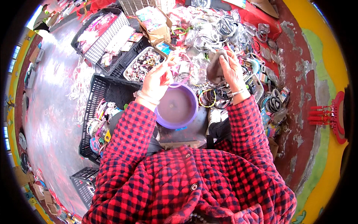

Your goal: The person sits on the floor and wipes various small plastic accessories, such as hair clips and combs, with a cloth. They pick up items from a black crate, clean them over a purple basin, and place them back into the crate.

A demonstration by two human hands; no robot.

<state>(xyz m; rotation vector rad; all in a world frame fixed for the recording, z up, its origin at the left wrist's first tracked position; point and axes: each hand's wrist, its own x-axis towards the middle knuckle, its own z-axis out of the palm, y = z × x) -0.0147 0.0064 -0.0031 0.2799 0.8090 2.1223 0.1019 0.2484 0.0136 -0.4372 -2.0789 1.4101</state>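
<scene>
My left hand (158,79) pinches a thin pink headband (189,75), whose curve bulges to the right above a purple basin (196,108). Cloudy greyish water fills that basin, which sits between my knees. In my right hand (233,72) is a dark grey-brown cloth (216,71), bunched and hanging from the fingers. The cloth and the headband are apart. Just beyond and below my right hand lies a heap of plastic-wrapped hair bands (226,28). A yellow beaded ring (207,98) rests right of the basin.
Left of my arm stands a black crate (87,123) with mixed headbands inside. Farther off are a tray of hair ties (145,63), a grey crate of pink goods (102,39) and an opened cardboard box (159,33). A smaller black crate (82,183) is at lower left.
</scene>
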